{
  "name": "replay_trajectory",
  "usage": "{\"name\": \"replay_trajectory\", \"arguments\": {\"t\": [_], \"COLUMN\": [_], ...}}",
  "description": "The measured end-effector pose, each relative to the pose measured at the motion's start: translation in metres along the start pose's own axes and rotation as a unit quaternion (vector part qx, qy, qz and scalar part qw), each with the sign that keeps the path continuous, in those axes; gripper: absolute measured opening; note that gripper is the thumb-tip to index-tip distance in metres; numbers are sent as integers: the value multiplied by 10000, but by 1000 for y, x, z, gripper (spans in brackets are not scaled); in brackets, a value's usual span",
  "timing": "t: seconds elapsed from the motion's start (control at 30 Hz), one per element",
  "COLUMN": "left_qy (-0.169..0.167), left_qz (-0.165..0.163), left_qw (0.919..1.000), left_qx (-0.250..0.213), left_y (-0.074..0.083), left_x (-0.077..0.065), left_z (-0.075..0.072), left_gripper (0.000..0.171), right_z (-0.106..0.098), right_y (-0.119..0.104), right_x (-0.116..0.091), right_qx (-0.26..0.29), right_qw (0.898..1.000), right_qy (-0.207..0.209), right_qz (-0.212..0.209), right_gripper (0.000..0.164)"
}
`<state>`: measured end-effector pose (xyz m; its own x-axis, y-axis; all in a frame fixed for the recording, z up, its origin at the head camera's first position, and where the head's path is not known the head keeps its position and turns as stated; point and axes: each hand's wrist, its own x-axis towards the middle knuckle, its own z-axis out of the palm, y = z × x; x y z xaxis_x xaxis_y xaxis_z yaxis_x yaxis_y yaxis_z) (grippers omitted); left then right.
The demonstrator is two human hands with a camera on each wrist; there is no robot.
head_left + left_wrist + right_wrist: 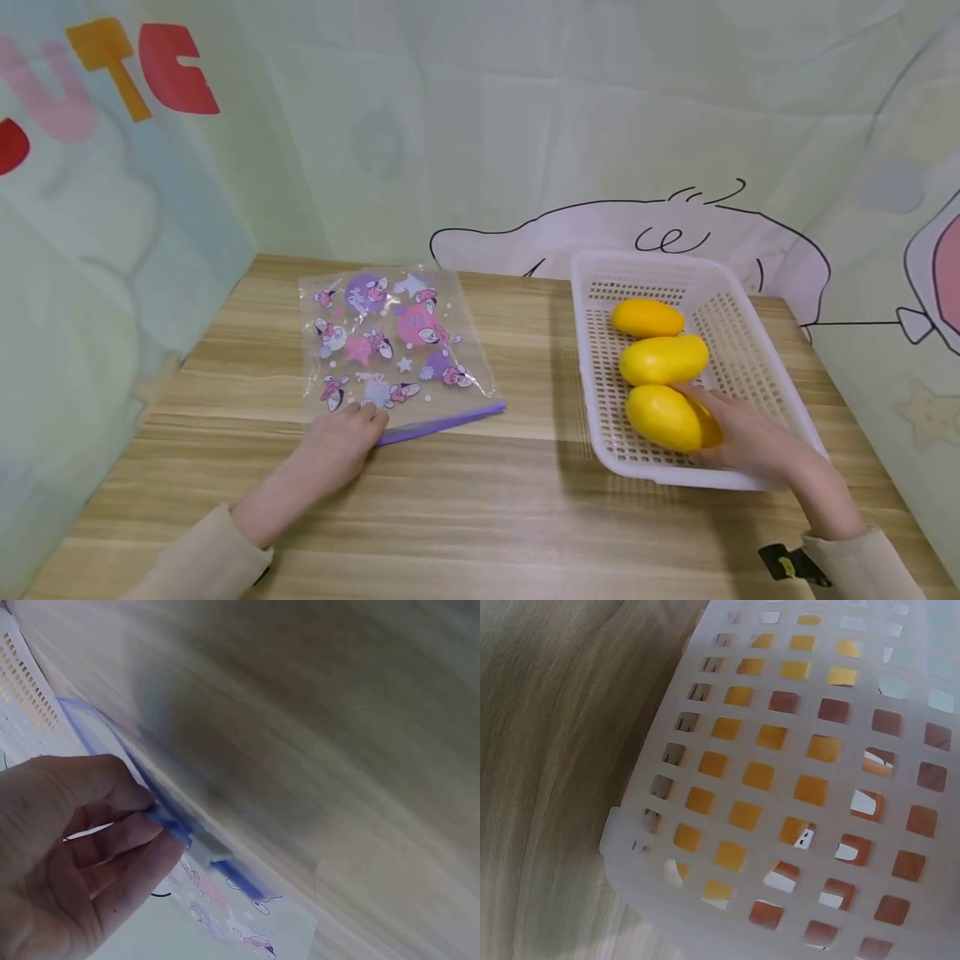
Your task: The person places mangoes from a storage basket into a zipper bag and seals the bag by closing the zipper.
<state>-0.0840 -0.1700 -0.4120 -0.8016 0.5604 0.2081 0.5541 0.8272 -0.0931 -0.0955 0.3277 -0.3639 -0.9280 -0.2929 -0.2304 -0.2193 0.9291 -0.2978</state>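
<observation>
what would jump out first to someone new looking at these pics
Probably the three yellow fruits in the white basket on the right, where the right hand grips the nearest fruit. Next, the printed clear bag on the table to the left, its purple zip edge pinched by the left hand.

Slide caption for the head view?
Left hand pinches zip bag; right hand grips yellow fruit in white basket.

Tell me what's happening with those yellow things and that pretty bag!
A person's left hand pinches the purple strip of a clear, cartoon-printed bag on the table. The right hand grips the nearest yellow fruit in the white basket. Two more fruits lie beyond it there; none is in the bag.
</observation>
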Motion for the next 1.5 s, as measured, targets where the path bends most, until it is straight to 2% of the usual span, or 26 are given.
{"name": "replay_trajectory", "arguments": {"t": [0.13, 0.3, 0.37, 0.6, 0.8, 0.9, 0.93, 1.13, 1.17, 1.33, 1.5], "left_qy": [331, 1068, 1263, 1473, 1704, 1923, 2019, 2121, 2082, 1992, 1934], "left_qz": [-95, -41, -23, -71, -210, -268, -281, -379, -395, -545, -752], "left_qw": [9994, 9942, 9918, 9888, 9846, 9802, 9777, 9750, 9762, 9777, 9779], "left_qx": [51, 149, 184, 240, 333, 400, 502, 542, 450, 377, 239], "left_y": [1, 1, 2, 4, 7, 8, 6, 9, 12, 15, 19], "left_x": [-2, -4, -4, -3, -3, -3, -3, -1, 0, -2, -2], "left_z": [1, 2, 1, -5, -7, -4, 3, -2, -9, -12, -18], "left_gripper": [15, 22, 24, 23, 17, 12, 10, 16, 14, 11, 16], "right_z": [-1, -3, -4, -5, -3, -2, -1, 1, 2, 2, 0], "right_y": [-2, -5, -6, -8, -8, -9, -10, -11, -12, -17, -26], "right_x": [0, 0, 0, -4, -6, -7, -8, -9, -10, -11, -13], "right_qx": [30, 34, 19, 38, 162, 246, 281, 315, 272, 58, 16], "right_qw": [10000, 10000, 10000, 9997, 9982, 9966, 9961, 9926, 9918, 9860, 9797], "right_qy": [47, 90, 94, 255, 553, 740, 795, 1136, 1215, 1633, 1953], "right_qz": [-6, -26, 7, -48, -189, -254, -276, -292, -285, -338, -443], "right_gripper": [89, 90, 90, 90, 90, 91, 91, 93, 94, 95, 94]}}
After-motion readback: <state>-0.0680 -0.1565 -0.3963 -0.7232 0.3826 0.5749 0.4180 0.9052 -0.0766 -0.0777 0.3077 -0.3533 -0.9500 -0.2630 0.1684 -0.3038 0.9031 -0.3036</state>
